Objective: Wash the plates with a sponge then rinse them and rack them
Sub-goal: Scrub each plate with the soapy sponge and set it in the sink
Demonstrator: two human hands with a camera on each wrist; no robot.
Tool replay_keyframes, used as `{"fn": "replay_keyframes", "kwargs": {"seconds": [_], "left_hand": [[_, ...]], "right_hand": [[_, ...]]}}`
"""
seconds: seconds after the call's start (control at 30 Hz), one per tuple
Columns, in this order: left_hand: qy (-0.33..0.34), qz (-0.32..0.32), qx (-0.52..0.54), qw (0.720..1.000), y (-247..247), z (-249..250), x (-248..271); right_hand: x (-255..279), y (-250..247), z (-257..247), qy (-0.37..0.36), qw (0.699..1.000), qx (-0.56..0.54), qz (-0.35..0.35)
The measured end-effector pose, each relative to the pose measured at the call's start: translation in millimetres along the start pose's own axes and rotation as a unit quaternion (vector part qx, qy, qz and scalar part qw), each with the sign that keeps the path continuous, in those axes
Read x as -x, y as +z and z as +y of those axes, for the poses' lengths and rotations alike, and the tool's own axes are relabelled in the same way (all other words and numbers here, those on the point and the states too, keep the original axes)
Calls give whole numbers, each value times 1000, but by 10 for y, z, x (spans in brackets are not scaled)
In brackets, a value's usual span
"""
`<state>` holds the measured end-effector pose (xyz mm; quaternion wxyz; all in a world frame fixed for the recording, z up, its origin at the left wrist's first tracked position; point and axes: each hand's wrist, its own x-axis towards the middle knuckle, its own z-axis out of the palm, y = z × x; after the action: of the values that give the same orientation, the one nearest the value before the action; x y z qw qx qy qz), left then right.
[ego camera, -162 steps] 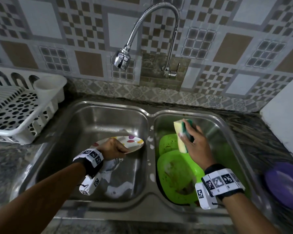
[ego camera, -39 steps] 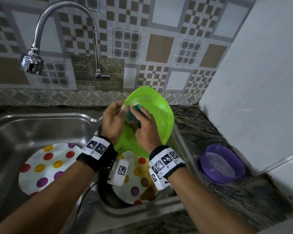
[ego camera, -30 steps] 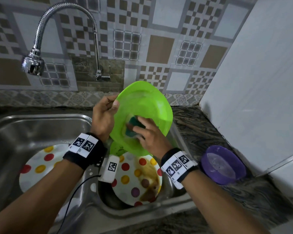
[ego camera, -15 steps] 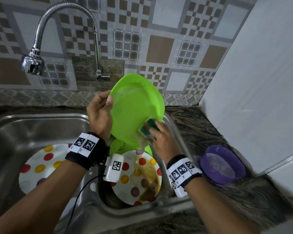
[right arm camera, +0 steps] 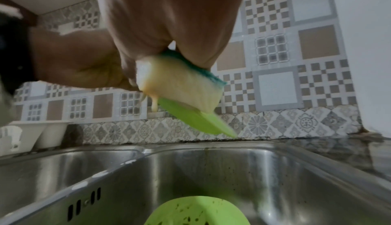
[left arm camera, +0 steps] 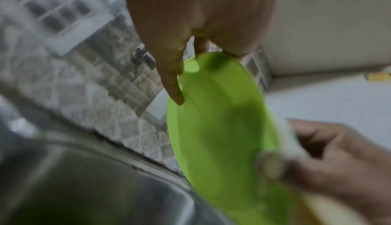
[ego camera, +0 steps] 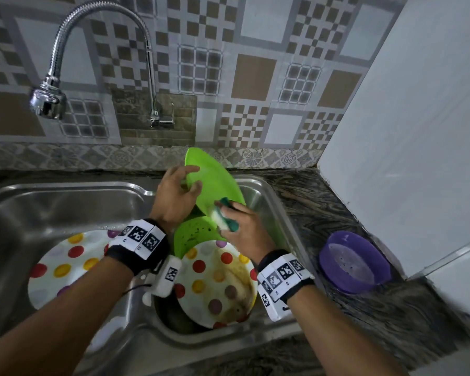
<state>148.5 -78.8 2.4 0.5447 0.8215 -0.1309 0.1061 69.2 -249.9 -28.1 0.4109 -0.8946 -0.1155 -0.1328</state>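
Green plate (ego camera: pixel 215 183): held tilted over the right basin, rim pinched at 9 o'clock by left hand (ego camera: pixel 174 196); sponge (ego camera: pixel 224 219) gripped by right hand (ego camera: pixel 244 232) at 5 o'clock. Judged light, stiff, soap-slick; best held by the rim.

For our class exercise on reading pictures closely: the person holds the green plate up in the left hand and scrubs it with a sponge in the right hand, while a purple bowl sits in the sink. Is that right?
One detail is wrong. The purple bowl sits on the counter to the right of the sink, not in it, as the head view shows. The rest stands: the left hand holds the green plate up, and the right hand scrubs it with the sponge.
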Motion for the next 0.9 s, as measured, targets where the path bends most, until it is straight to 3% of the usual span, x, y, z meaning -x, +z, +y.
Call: {"fn": "replay_keyframes", "kwargs": {"seconds": [0.13, 0.23, 0.3, 0.43, 0.57, 0.73, 0.9], "left_hand": [[61, -147, -100, 982, -247, -61, 5], [111, -107, -231, 961, -257, -140, -20], [113, -87, -246, 959, -237, -152, -49], [60, -160, -121, 978, -229, -139, 20], [-17, -154, 90, 984, -101, -222, 106], [-24, -127, 192, 973, 61, -60, 143], [17, -93, 199, 975, 113, 68, 95]], "right_hand": [[-30, -267, -14, 2, 999, -42, 21], [-79, -369, 14, 2, 998, -68, 12], [-124, -397, 75, -8, 998, -57, 36], [-180, -417, 176, 38, 990, -59, 119], [-207, -314, 146, 53, 983, -30, 175], [-266, -185, -146, 46, 984, 52, 166], [-372, 2, -312, -35, 991, 109, 69]]}}
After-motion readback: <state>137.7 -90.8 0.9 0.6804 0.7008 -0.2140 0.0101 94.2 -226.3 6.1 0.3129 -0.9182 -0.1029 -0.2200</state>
